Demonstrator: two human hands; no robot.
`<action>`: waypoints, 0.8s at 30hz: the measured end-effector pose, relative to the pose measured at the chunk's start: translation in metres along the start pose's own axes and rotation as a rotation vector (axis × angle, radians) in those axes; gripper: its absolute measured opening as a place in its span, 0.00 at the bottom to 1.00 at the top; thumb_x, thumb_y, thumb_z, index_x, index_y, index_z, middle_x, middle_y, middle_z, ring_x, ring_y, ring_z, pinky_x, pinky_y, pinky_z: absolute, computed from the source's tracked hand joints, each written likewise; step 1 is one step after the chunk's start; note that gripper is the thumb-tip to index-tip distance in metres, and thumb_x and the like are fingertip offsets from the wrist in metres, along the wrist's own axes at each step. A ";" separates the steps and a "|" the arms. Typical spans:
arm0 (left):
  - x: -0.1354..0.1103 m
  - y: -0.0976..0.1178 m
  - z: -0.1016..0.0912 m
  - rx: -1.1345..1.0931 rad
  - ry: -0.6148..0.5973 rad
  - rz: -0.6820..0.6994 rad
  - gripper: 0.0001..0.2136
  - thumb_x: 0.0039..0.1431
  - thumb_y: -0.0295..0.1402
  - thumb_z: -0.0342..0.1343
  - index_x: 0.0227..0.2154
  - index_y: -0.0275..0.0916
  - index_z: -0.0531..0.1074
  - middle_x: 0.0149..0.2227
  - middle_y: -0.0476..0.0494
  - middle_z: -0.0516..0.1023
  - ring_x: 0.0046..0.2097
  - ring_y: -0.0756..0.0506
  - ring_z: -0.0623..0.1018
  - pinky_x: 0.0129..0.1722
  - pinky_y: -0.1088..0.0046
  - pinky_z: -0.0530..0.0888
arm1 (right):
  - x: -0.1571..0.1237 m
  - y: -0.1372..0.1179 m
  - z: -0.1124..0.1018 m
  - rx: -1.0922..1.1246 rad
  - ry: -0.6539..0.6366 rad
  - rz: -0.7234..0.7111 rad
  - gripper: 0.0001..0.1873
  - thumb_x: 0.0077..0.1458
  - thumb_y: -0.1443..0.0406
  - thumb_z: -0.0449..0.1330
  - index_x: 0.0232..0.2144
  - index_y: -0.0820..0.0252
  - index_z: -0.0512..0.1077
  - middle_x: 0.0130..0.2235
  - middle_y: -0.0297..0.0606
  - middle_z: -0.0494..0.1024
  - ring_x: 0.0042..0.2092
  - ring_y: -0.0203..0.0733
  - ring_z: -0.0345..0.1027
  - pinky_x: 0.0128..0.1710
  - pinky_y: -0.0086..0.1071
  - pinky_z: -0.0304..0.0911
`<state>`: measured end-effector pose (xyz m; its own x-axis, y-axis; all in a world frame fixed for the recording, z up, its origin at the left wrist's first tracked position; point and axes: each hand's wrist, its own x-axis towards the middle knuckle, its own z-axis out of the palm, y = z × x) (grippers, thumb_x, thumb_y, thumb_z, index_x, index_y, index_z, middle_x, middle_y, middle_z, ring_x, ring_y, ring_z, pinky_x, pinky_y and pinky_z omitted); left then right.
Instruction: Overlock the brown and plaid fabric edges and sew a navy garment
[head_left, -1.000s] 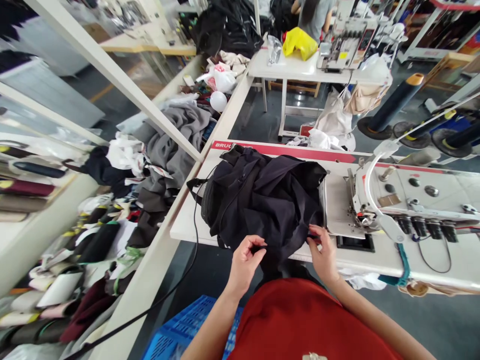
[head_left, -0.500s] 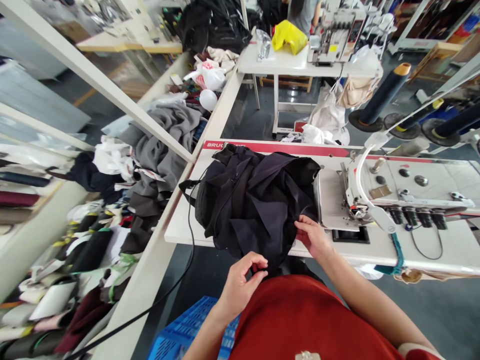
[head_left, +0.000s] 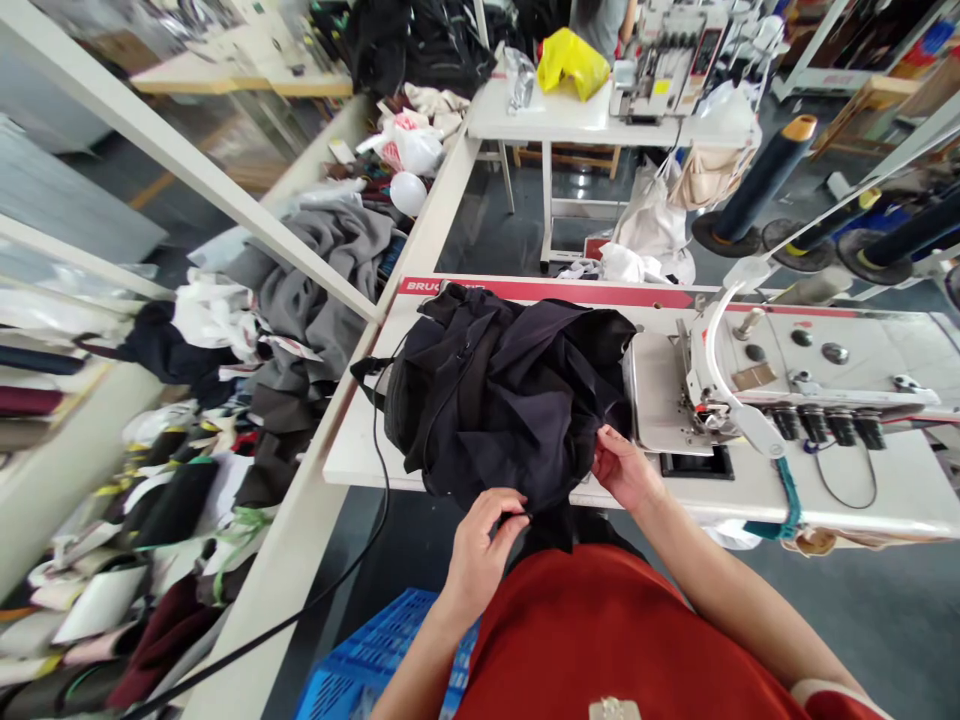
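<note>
A crumpled dark navy garment (head_left: 510, 400) lies heaped on the white sewing table (head_left: 360, 455), left of the sewing machine (head_left: 780, 385). My left hand (head_left: 484, 545) pinches the garment's lower edge where it hangs over the table's front. My right hand (head_left: 624, 468) grips the garment's right edge, close to the machine's needle plate (head_left: 660, 400). Both hands are closed on the cloth.
A blue plastic crate (head_left: 367, 660) stands on the floor below left. Piles of grey, black and white cloth (head_left: 300, 300) fill the long bench to the left. Thread cones (head_left: 757, 185) stand behind the machine. Another person works at a far table with an overlock machine (head_left: 667, 60).
My left hand has moved up and closed on the garment's hanging edge. My right hand has shifted slightly left along the cloth. The view has drifted a little.
</note>
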<state>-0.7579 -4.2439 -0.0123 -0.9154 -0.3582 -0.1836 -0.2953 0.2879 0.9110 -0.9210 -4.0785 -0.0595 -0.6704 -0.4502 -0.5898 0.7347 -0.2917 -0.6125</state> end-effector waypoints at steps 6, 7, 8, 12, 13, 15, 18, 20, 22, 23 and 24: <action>0.013 0.007 0.006 -0.513 0.051 -0.244 0.06 0.54 0.36 0.58 0.31 0.39 0.70 0.27 0.51 0.71 0.30 0.53 0.69 0.30 0.80 0.66 | -0.004 -0.007 0.006 0.072 -0.036 0.040 0.15 0.45 0.62 0.66 0.37 0.55 0.71 0.34 0.32 0.77 0.34 0.34 0.73 0.32 0.27 0.68; 0.014 0.009 0.007 -0.577 0.059 -0.271 0.07 0.54 0.36 0.58 0.31 0.39 0.70 0.27 0.52 0.70 0.29 0.53 0.68 0.29 0.80 0.66 | -0.006 -0.008 0.007 0.073 -0.042 0.046 0.16 0.45 0.62 0.66 0.38 0.55 0.71 0.35 0.32 0.77 0.35 0.34 0.73 0.33 0.27 0.68; 0.015 0.011 0.008 -0.630 0.058 -0.298 0.07 0.54 0.37 0.59 0.31 0.38 0.69 0.26 0.52 0.69 0.28 0.54 0.67 0.28 0.81 0.65 | -0.008 -0.009 0.007 0.069 -0.041 0.050 0.15 0.46 0.62 0.65 0.39 0.55 0.71 0.36 0.32 0.77 0.35 0.34 0.73 0.34 0.27 0.68; 0.016 0.020 0.010 -0.754 0.044 -0.355 0.09 0.54 0.38 0.58 0.29 0.38 0.68 0.24 0.53 0.68 0.25 0.55 0.65 0.25 0.81 0.64 | -0.025 -0.009 0.008 0.028 -0.038 0.034 0.12 0.47 0.62 0.65 0.36 0.56 0.72 0.34 0.33 0.77 0.33 0.33 0.70 0.32 0.26 0.65; 0.017 0.022 0.009 -0.765 0.046 -0.359 0.09 0.54 0.38 0.58 0.29 0.38 0.68 0.24 0.53 0.68 0.25 0.55 0.65 0.25 0.81 0.64 | -0.030 -0.008 0.008 0.003 -0.061 0.015 0.11 0.47 0.62 0.65 0.35 0.57 0.71 0.32 0.32 0.76 0.32 0.33 0.69 0.31 0.25 0.64; 0.018 0.025 0.010 -0.774 0.052 -0.363 0.09 0.53 0.38 0.59 0.30 0.38 0.68 0.24 0.53 0.68 0.25 0.55 0.66 0.25 0.81 0.64 | -0.041 -0.007 0.009 -0.090 -0.120 -0.042 0.10 0.49 0.60 0.64 0.33 0.57 0.71 0.30 0.32 0.74 0.31 0.33 0.67 0.30 0.26 0.62; 0.019 0.028 0.011 -0.775 0.048 -0.367 0.09 0.53 0.38 0.60 0.30 0.38 0.68 0.24 0.53 0.68 0.25 0.55 0.66 0.24 0.81 0.64 | -0.058 -0.006 0.016 -0.332 -0.209 -0.159 0.11 0.51 0.58 0.62 0.34 0.57 0.70 0.31 0.33 0.72 0.33 0.35 0.65 0.33 0.27 0.61; 0.020 0.030 0.013 -0.764 0.047 -0.367 0.10 0.52 0.38 0.60 0.30 0.38 0.69 0.24 0.52 0.68 0.25 0.55 0.66 0.25 0.80 0.64 | -0.066 -0.006 0.024 -0.532 -0.254 -0.233 0.12 0.49 0.59 0.64 0.35 0.58 0.70 0.34 0.34 0.71 0.34 0.36 0.63 0.35 0.29 0.60; 0.021 0.032 0.014 -0.734 0.064 -0.352 0.10 0.51 0.37 0.61 0.29 0.37 0.69 0.25 0.53 0.69 0.26 0.55 0.67 0.26 0.81 0.65 | -0.071 -0.004 0.031 -0.680 -0.260 -0.263 0.12 0.49 0.59 0.64 0.33 0.59 0.70 0.32 0.34 0.70 0.34 0.36 0.61 0.35 0.29 0.59; 0.021 0.033 0.015 -0.715 0.082 -0.339 0.10 0.50 0.37 0.62 0.29 0.37 0.70 0.25 0.53 0.69 0.26 0.55 0.67 0.26 0.81 0.65 | -0.072 -0.003 0.034 -0.699 -0.257 -0.252 0.10 0.49 0.59 0.63 0.31 0.60 0.69 0.30 0.33 0.69 0.33 0.36 0.60 0.34 0.29 0.58; 0.021 0.034 0.014 -0.699 0.105 -0.324 0.10 0.50 0.37 0.62 0.29 0.37 0.70 0.25 0.53 0.68 0.26 0.55 0.66 0.27 0.81 0.65 | -0.073 -0.002 0.035 -0.673 -0.259 -0.223 0.10 0.50 0.59 0.62 0.29 0.60 0.68 0.28 0.33 0.67 0.32 0.35 0.59 0.33 0.29 0.57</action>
<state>-0.7910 -4.2290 0.0093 -0.7718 -0.4211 -0.4765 -0.2710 -0.4600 0.8455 -0.8700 -4.0747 0.0035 -0.6891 -0.6489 -0.3227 0.3067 0.1423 -0.9411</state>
